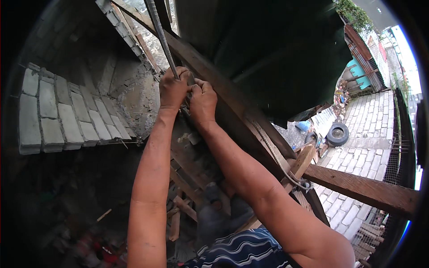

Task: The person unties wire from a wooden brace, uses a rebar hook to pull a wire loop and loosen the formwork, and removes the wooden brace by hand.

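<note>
Forearms rise from the lower edge, over your striped shirt (243, 252), and meet high up at a steel rod (161, 38). Your left hand (173, 88) is wrapped tight around the rod, fingers closed on it just below where it runs up and out of view. Your right hand (203, 100) sits touching the left, fingers curled shut at the same spot; whether it grips the rod itself or something small against it, you cannot tell from here. The rod stands just beside a slanting wooden beam (232, 96), which runs from upper left down to the right, where a rope (279, 161) is looped about it. Beneath your arms lies a jumble of timber scraps (183, 183). To your left is a wall of pale blocks (62, 114). Farther off on the right, well below, a tyre (337, 134) lies at the edge of a paved yard (371, 120).
</note>
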Tool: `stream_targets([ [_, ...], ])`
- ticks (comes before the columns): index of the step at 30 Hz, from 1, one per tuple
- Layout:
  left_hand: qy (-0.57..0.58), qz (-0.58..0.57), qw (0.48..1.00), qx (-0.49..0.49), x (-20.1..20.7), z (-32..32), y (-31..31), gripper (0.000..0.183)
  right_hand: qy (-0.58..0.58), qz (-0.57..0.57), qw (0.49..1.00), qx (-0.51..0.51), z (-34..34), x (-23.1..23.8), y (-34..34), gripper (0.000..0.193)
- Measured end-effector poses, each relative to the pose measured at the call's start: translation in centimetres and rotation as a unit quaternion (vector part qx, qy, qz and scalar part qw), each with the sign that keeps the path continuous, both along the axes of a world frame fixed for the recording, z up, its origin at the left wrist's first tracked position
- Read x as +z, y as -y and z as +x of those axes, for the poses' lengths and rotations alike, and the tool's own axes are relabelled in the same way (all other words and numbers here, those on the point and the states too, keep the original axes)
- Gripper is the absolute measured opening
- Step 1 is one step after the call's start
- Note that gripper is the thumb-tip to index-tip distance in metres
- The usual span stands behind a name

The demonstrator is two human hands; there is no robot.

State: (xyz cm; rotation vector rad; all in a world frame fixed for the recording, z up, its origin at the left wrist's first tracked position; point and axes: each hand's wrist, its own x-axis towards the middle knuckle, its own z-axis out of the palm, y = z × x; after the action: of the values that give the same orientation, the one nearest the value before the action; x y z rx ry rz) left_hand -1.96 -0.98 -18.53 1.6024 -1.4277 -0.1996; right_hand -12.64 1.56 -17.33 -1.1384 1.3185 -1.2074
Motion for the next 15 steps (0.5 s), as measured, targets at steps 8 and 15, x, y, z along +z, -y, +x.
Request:
stream_targets([
  [8, -0.070, 0.109, 0.990, -0.060, -3.5, 1.5, -1.8, 0.020, -0.194, 0.043, 0.979, 0.034, -1.8, -11.2, 0.2, 0.033],
  [15, -0.043, 0.160, 0.981, -0.097, -7.4, 1.8, -2.4, 0.022, -0.393, 0.036, 0.913, 0.108, 0.2, -20.7, 3.4, 0.029],
])
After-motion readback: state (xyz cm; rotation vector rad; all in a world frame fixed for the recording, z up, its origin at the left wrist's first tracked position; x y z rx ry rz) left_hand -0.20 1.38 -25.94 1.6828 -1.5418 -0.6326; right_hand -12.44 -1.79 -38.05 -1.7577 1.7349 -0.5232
